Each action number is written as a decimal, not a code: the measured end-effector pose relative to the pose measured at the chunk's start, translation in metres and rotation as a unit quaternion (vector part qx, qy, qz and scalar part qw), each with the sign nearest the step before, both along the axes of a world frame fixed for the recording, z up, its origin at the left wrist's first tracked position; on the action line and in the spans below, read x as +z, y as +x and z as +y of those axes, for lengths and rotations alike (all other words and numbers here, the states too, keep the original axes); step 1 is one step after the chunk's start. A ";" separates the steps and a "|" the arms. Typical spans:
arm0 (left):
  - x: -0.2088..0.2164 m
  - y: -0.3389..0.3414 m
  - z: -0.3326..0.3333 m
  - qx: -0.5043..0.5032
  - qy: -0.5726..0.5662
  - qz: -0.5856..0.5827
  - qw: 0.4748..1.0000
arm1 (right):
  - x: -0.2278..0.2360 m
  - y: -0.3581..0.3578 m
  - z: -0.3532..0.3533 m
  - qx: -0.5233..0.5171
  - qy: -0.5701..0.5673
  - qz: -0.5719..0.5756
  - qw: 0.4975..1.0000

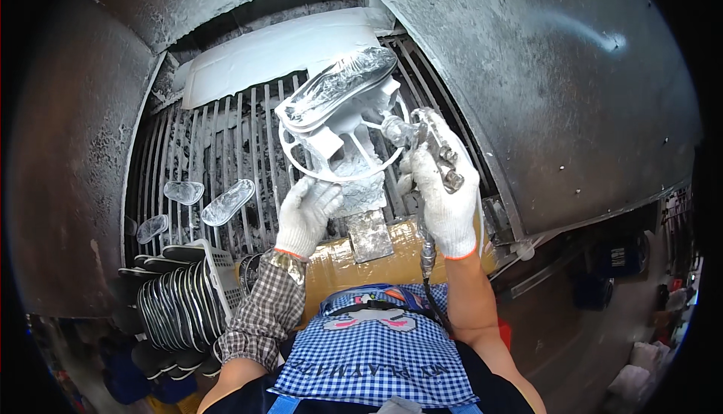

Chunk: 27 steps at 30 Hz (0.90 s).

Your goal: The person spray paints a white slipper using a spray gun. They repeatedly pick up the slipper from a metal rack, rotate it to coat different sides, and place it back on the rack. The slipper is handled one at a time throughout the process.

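My right hand, in a white knit glove, is wrapped round a metal spray gun with a hose below its grip. Its nozzle faces left, toward a white-coated turntable wheel. On top of that stand rests a shoe sole, tilted, dark on top and wrapped in shiny clear film, with a pale side edge. My left hand, gloved the same way, is at the wheel's near rim with its fingers curled against it; the fingertips are partly hidden. A crusted block lies below the stand.
Several film-covered insole shapes lie on the slatted grate at left. A white plastic basket stands near left beside many stacked dark soles. Metal walls enclose both sides. A taped brown cardboard surface lies before me.
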<state>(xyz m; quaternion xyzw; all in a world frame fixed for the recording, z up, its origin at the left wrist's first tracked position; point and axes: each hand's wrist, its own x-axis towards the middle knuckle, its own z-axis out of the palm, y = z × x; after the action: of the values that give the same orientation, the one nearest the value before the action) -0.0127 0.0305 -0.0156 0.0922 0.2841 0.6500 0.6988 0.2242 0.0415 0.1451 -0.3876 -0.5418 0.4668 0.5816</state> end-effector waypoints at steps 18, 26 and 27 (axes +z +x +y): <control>0.010 -0.002 0.002 0.007 0.029 -0.003 1.000 | -0.005 0.004 0.012 -0.045 0.034 -0.017 0.998; 0.013 -0.006 0.003 0.005 0.048 -0.002 0.999 | -0.003 -0.016 -0.002 0.062 -0.025 -0.014 0.998; 0.012 -0.007 0.002 0.007 0.046 0.001 0.999 | -0.003 -0.017 -0.004 0.070 -0.035 0.002 0.997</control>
<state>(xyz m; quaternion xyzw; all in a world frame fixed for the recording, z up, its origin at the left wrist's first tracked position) -0.0195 0.0330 -0.0034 0.1228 0.2549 0.6675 0.6887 0.2072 0.0379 0.1417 -0.3680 -0.5499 0.5261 0.5342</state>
